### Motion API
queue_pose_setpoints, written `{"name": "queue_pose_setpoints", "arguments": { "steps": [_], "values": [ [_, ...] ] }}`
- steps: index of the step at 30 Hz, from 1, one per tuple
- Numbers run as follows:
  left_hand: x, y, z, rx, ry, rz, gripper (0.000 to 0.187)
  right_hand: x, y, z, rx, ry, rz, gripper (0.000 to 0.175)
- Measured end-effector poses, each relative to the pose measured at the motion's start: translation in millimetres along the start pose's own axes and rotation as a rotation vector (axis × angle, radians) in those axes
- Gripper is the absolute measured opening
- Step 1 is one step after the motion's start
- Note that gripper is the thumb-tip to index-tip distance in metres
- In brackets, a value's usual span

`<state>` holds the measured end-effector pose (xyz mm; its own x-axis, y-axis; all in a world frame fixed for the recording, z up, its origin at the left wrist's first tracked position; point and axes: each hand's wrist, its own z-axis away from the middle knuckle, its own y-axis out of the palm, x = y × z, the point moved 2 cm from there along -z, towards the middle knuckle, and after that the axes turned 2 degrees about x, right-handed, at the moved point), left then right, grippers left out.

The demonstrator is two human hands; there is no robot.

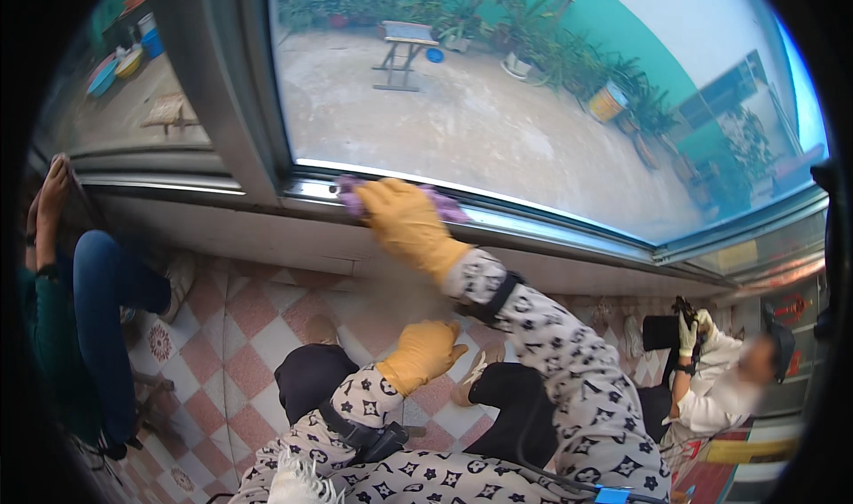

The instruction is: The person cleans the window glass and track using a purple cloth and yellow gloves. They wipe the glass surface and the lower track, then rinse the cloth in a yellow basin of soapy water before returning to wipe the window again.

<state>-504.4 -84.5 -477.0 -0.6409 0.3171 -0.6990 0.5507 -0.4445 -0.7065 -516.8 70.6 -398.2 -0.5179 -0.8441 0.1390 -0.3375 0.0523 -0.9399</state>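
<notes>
My right hand [406, 221], in a yellow rubber glove, presses a purple cloth [448, 204] onto the metal sill track [533, 227] of a sliding window. The cloth shows on both sides of the fingers, near the track's left end by the upright frame post [223, 84]. Above the track stands the large glass pane [466, 124], with a courtyard behind it. My left hand [423, 354], gloved in yellow too, hangs low over the tiled floor between my knees, its fingers partly bent. I see nothing in it, though its palm side is hidden.
At the left a seated person [106, 304] in jeans holds a cloth [80, 184] at the neighbouring window frame. Another person [720, 377], wearing light gloves and a dark cap, sits at the right. The window wall [320, 244] runs below the sill, above the checkered floor tiles [250, 344].
</notes>
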Motion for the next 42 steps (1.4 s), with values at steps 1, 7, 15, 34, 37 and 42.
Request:
{"name": "queue_pose_setpoints", "arguments": {
  "steps": [1, 7, 15, 34, 37, 42],
  "values": [
    [3.4, 5.3, -2.8, 0.098, -0.02, 0.0, 0.042, 17.0, 14.8, -20.8, 0.023, 0.023, -0.047, 0.038],
    [9.4, 7.5, -1.1, -0.262, 0.15, -0.053, 0.033, 44.0, 54.3, -56.8, -0.21, -0.096, -0.065, 0.032],
    [-7.2, -6.9, -2.8, 0.016, -0.011, -0.072, 0.042, -16.7, 0.3, 29.7, -0.088, -0.05, -0.078, 0.039],
    [-21.1, 11.8, -28.7, 0.084, -0.027, -0.115, 0.046, -169.1, -152.7, 288.1, -0.111, 0.625, 0.31, 0.034],
    [-28.1, 16.1, -39.0, 0.173, -0.054, -0.134, 0.046, -153.5, -136.4, 268.2, -0.124, 0.423, 0.153, 0.04],
    [-32.6, 22.5, -53.6, 0.276, -0.126, -0.145, 0.047, -177.8, -137.1, 286.7, -0.193, 0.423, 0.001, 0.029]
  ]
}}
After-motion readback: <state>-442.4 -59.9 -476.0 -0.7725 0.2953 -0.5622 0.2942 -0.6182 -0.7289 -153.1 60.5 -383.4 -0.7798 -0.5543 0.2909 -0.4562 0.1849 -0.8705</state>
